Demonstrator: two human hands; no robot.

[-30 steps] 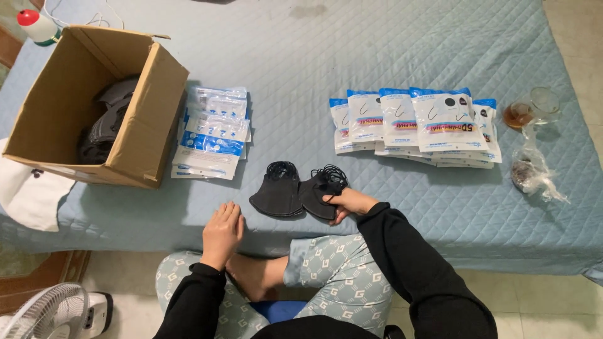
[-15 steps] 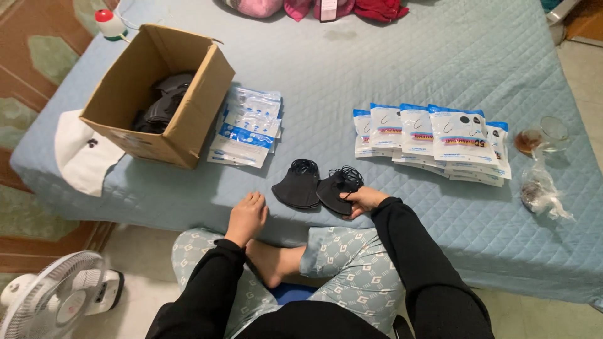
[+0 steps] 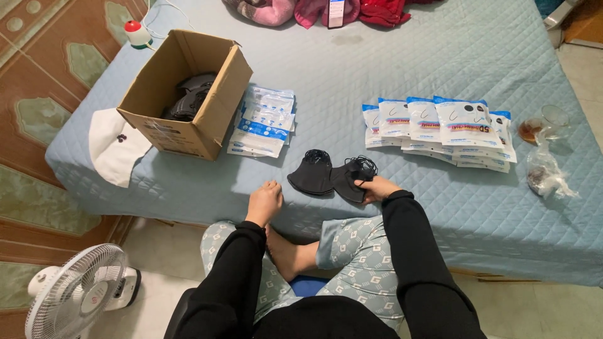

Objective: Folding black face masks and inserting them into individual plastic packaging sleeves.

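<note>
Two black face masks lie on the blue quilted mattress (image 3: 402,63) near its front edge. My right hand (image 3: 375,188) grips the right black mask (image 3: 349,177), fingers curled over its lower edge. The left black mask (image 3: 312,175) overlaps it and lies free. My left hand (image 3: 265,202) rests at the mattress edge, fingers loosely together, holding nothing. A stack of empty clear-and-blue mask pouches (image 3: 264,121) sits beside an open cardboard box (image 3: 188,94) with more black masks inside. A fanned row of filled mask packets (image 3: 440,129) lies to the right.
A white cloth (image 3: 115,147) hangs off the mattress left of the box. A glass of brown drink (image 3: 532,129) and a crumpled plastic bag (image 3: 545,176) sit at the right. A white floor fan (image 3: 78,292) stands lower left. Pink and red clothes (image 3: 326,9) lie at the far edge.
The view has shifted so everything sits further right and lower, showing more floor at the left. My hands stay in the same places on the mask and mattress edge.
</note>
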